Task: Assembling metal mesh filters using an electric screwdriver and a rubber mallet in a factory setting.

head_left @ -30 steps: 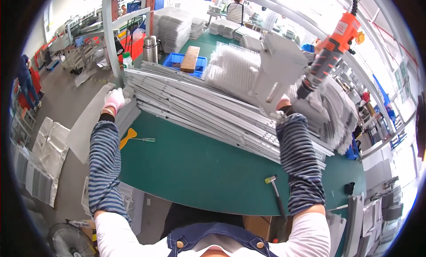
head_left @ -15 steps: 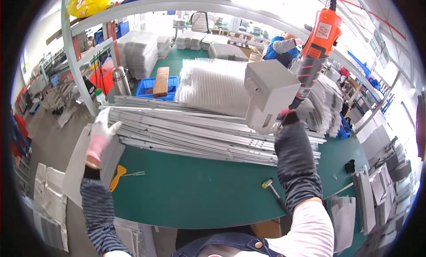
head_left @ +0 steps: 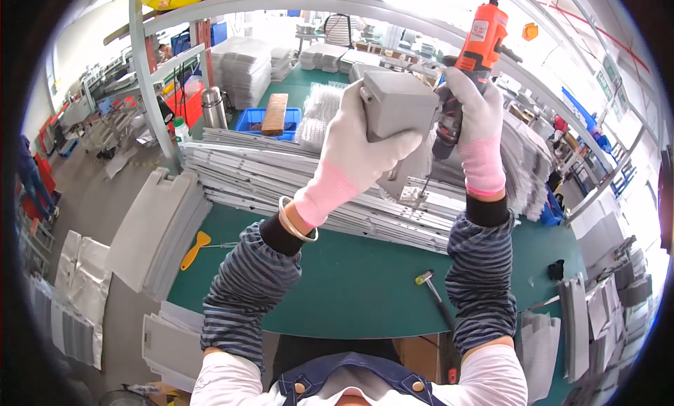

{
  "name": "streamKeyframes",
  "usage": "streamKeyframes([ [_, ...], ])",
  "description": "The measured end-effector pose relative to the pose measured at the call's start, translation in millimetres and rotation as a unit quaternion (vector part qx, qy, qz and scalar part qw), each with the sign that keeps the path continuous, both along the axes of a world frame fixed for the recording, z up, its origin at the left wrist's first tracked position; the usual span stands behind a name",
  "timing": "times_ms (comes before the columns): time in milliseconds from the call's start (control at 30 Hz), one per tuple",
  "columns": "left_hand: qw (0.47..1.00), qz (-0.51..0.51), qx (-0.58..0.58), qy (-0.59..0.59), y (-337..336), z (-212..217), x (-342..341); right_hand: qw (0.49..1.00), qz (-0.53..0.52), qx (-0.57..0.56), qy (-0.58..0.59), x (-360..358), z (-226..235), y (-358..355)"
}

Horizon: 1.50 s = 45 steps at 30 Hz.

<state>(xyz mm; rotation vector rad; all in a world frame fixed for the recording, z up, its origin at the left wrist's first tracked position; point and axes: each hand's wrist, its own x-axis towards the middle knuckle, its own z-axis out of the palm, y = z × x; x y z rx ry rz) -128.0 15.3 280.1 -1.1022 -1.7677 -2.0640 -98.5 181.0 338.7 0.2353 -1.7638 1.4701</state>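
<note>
Across the green desk (head_left: 337, 294), a yellow fan-ended scraper (head_left: 195, 251) lies near the left end of long grey metal strips (head_left: 242, 170). Beyond, the left hand (head_left: 354, 153) clasps a grey boxy housing (head_left: 401, 101); just right, the right hand (head_left: 479, 115) grips an orange-and-black power driver (head_left: 484, 34). Positioning both seems underway; the next move likely calls for steady holds.

Yellow scraper (head_left: 196, 251), small hammer (head_left: 435, 294), steel thermos (head_left: 213, 108), wooden block (head_left: 274, 114) across blue bin (head_left: 292, 118), stacked pale sheets (head_left: 241, 68) beyond

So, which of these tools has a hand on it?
The orange power driver, in the right hand; the yellow scraper and hammer lie on the green table.
</note>
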Motion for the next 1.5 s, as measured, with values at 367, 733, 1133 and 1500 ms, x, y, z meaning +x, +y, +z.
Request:
streamKeyframes([
  [367,0.995,0.097,0.021,-0.008,-11.2,-59.7,33.0,0.995,0.064,-0.082,0.003,5.2,-52.8,-16.1],
  [733,0.991,0.100,0.059,-0.065,-23.3,-81.2,40.3,0.997,0.065,-0.036,-0.033,15.1,-75.2,-30.2],
  [1133,0.987,0.082,0.077,-0.115,-26.0,-68.9,40.1,0.996,0.065,-0.056,-0.017,17.9,-97.8,-35.7],
  [1500,0.992,0.121,-0.036,0.016,-35.8,-67.3,45.9,0.997,0.038,-0.067,-0.003,20.3,-100.3,-42.1],
])
